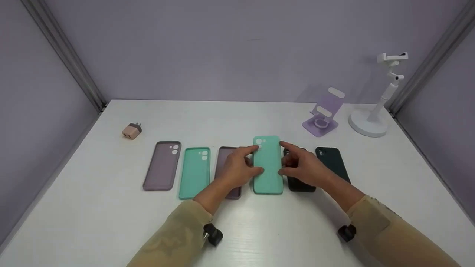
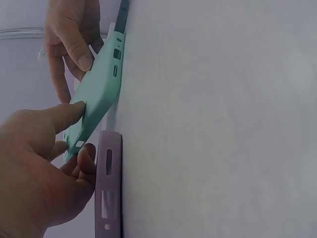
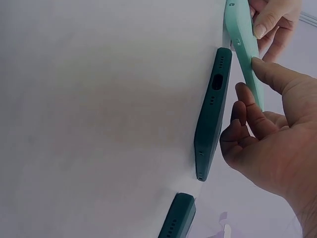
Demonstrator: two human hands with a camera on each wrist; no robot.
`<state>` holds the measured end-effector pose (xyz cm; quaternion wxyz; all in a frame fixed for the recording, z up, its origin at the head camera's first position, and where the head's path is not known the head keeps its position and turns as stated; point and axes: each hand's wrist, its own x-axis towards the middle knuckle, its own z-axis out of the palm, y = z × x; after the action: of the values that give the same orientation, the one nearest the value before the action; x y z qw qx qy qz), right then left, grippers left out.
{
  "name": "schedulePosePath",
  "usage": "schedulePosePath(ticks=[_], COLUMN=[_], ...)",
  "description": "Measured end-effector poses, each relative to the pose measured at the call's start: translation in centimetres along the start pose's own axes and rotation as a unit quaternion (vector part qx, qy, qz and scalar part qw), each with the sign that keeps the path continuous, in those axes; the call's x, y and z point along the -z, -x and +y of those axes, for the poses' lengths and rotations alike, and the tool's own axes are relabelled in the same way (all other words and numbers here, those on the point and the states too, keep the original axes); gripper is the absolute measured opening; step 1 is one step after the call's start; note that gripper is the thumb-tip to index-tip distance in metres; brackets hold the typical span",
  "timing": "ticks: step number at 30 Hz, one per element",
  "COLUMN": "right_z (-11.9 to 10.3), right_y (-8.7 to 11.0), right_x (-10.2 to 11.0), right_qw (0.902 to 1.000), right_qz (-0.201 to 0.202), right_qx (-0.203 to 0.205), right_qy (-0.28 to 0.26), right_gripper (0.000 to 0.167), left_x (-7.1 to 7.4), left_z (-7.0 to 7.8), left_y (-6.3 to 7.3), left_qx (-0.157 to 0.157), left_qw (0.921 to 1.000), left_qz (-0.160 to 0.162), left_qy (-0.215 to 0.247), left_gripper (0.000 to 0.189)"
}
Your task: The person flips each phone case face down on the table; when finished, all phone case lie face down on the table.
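Observation:
Both hands hold a mint-green phone case [image 1: 268, 170] by its long sides, its back facing up. My left hand [image 1: 237, 167] pinches the left edge with thumb and fingers; the left wrist view shows the case [image 2: 96, 94] tilted. On the opposite edge, my right hand [image 1: 304, 167] grips with thumb and fingers, the other fingers curled below in the right wrist view. A purple phone case [image 1: 233, 193] lies partly hidden beneath the left hand. Under the right hand is a dark phone case [image 1: 302, 186], largely covered in the head view but plain as dark green [image 3: 213, 119] from the right wrist.
Left of the hands lie another mint case [image 1: 195, 174] and a purple case [image 1: 162, 167], insides up. A second dark case [image 1: 332, 161] lies at right. Behind stand a purple phone stand [image 1: 328, 105] and a white stand [image 1: 367, 124]; a plug adapter [image 1: 131, 131] sits back left.

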<state>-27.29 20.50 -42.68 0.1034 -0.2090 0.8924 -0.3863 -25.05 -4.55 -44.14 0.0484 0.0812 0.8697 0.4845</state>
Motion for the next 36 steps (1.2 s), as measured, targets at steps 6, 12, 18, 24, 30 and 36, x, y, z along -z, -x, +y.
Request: schedulePosePath(ticks=[6,12,18,24,30,36], right_z=[0.33,0.64,0.74,0.80,0.79,0.86], right_y=[-0.04,-0.08,-0.17,-0.13,-0.19,-0.31], right_x=[0.03,0.01,-0.09,-0.25,-0.31,-0.32], right_qw=[1.0000,0.9999,0.9996,0.9990,0.9986,0.9983], right_qz=[-0.007,-0.015,-0.027,-0.030,-0.030,-0.029], right_qx=[-0.001,0.004,-0.010,-0.021,-0.024,-0.027], right_qy=[-0.006,-0.003,0.008,0.024,0.035,0.043], right_gripper=[0.088,0.086,0.089,0.089,0.088,0.087], left_x=[0.09,0.04,-0.02,-0.16,-0.08,-0.02], left_z=[-0.17,-0.41,-0.53,-0.62,-0.53,-0.39], left_y=[-0.23,-0.48,-0.59,-0.57,-0.46,-0.59], left_qx=[0.008,0.021,0.023,0.005,-0.004,0.004], left_qw=[0.9998,0.9989,0.9982,0.9982,0.9980,0.9975], left_qz=[-0.016,-0.036,-0.042,-0.043,-0.045,-0.046], left_qy=[-0.009,-0.021,-0.035,-0.041,-0.045,-0.053], left_gripper=[0.074,0.079,0.078,0.076,0.076,0.076])
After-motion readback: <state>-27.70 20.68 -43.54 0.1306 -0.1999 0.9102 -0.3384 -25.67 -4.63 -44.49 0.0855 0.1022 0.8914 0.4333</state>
